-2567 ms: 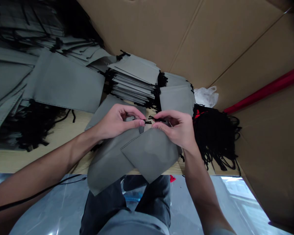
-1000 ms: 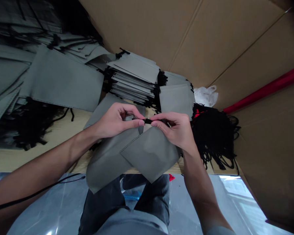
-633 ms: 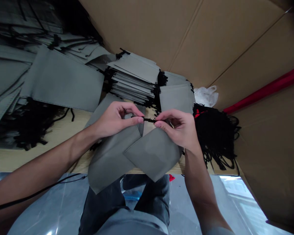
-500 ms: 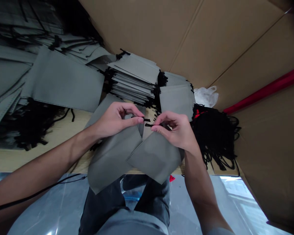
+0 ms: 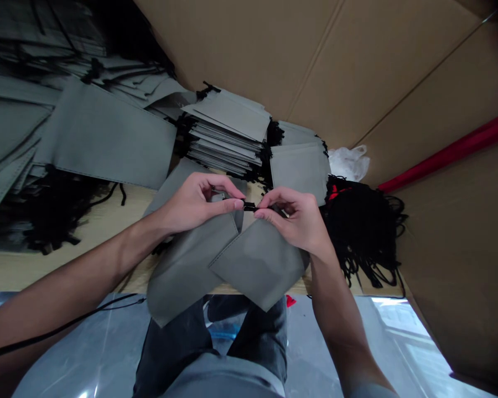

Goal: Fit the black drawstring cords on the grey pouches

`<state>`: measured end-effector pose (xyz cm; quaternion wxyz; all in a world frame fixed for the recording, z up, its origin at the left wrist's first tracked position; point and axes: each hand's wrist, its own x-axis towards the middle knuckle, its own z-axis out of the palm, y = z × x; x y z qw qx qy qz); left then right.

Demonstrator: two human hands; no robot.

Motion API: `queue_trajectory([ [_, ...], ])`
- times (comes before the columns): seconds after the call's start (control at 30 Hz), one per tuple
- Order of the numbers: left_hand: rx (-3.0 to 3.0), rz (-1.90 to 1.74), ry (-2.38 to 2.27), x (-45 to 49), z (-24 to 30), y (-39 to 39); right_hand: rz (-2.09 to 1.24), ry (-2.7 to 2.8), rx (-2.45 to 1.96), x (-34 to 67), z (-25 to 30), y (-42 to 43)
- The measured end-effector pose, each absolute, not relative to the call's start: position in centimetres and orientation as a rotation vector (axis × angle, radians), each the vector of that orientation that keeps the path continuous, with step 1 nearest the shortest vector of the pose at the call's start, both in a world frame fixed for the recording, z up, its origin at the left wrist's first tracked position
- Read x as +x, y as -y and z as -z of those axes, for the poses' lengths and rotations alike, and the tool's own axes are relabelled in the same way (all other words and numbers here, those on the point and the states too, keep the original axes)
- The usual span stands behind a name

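Note:
My left hand (image 5: 209,202) is closed in a pinch on a short black cord end (image 5: 249,204). Facing it, my right hand (image 5: 292,218) pinches another black cord end, and the two tips overlap between my fingers. Below my hands hang two grey fabric panels, one on the left (image 5: 186,271) and one with a stitched edge on the right (image 5: 259,260). They cross over the table's front edge above my lap. How the cords join the fabric is hidden by my fingers.
Behind my hands rise stacked grey pouches (image 5: 232,116) with black cord ends, and a second stack (image 5: 299,166) beside them. More grey pouches (image 5: 108,127) fill the left. Black cords (image 5: 365,232) lie right, near a clear plastic bag (image 5: 351,163) and cardboard walls (image 5: 274,50).
The two black cord tips, apart before, now meet and overlap. My right hand has shifted slightly left, and the grey panels have moved a little left with it.

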<state>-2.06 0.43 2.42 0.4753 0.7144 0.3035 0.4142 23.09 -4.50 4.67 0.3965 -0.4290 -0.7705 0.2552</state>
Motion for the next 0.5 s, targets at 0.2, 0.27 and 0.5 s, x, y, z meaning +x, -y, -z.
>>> queue_trajectory([
  [0.2,1.760,-0.997,-0.730,-2.14,-2.30,-0.47,-0.635,1.958,-1.086,23.11,-4.58,4.45],
  [0.27,1.768,-0.992,-0.736,-2.14,-2.34,-0.45,-0.623,1.969,-1.081,23.19,-4.61,4.44],
  [0.5,1.755,-0.995,-0.717,-1.94,-2.50,-0.37,-0.711,1.945,-1.052,22.83,-4.78,4.63],
])
